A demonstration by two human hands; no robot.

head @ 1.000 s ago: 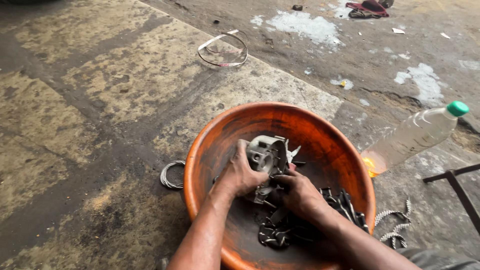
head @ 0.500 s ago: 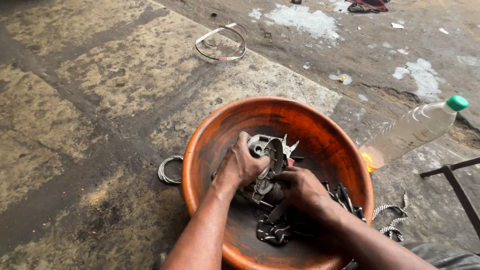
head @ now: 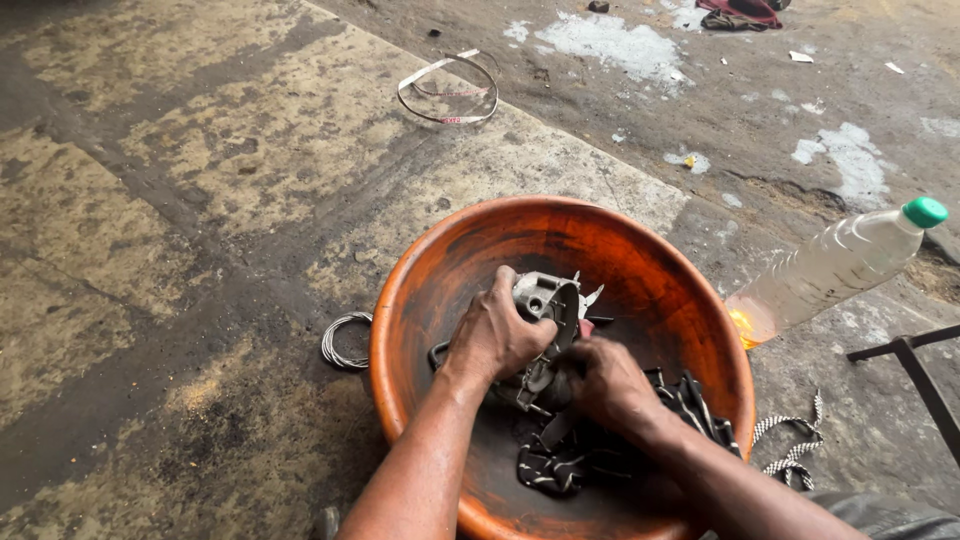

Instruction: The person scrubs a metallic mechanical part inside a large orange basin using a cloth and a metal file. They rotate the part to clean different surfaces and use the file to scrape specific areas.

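The metal part (head: pixel 545 305) sat inside the orange basin (head: pixel 640 260), held up near the middle of the bowl by both hands. It was a grey cast piece, dull and grimy, with rounded housings, a hollow opening on top and a few thin pointed tabs sticking out on its far side. The left hand (head: pixel 495 340) was wrapped over its near-left side, fingers closed on the casting. The right hand (head: pixel 605 385) was closed on the lower right of the part, pressing a dark striped rag (head: pixel 560 465) up against it; the rag trailed down over the blackened, oily floor of the basin.

The basin itself was wide and round, smooth-walled, its orange rim clean but its inside smeared with dark streaks. It stood on rough, stained concrete (head: pixel 180 200). A small coil of thin wire (head: pixel 345 342) lay touching the basin's left edge. A clear plastic bottle (head: pixel 830 270) with a green cap lay tilted just beside the right rim. Well beyond, a loop of pale strapping (head: pixel 448 88) rested on the ground.
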